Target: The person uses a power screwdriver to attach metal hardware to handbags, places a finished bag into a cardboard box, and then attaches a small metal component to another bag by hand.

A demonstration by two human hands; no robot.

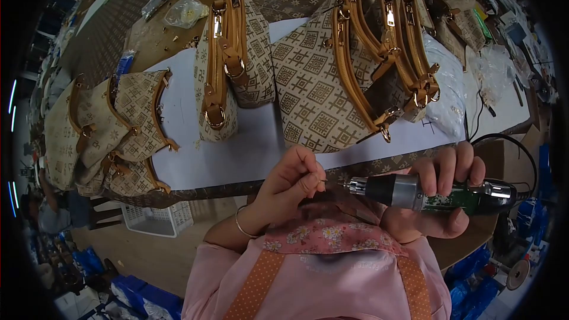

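A corded power screwdriver (409, 192), with a silver and dark green worn body, lies in my right hand (448, 169), which is wrapped round it. Its chuck and thin bit point left, toward my left hand (292, 185). The thumb and fingertips of that hand are pinched together just off the bit's tip. A tiny light sliver shows at the pinch, too small to name. Both hands are in front of the apron (332, 232). Beyond them on the table stands a patterned handbag (311, 92) with tan zip trim and metal rings.
More handbags stand at centre (255, 53), and several unfinished bag pieces (139, 106) lie at left. White paper (184, 166) covers part of the table. Small metal parts (175, 38) and a plastic bag (185, 12) are at the back. A black cord (530, 154) loops at right; a white basket (157, 219) sits below.
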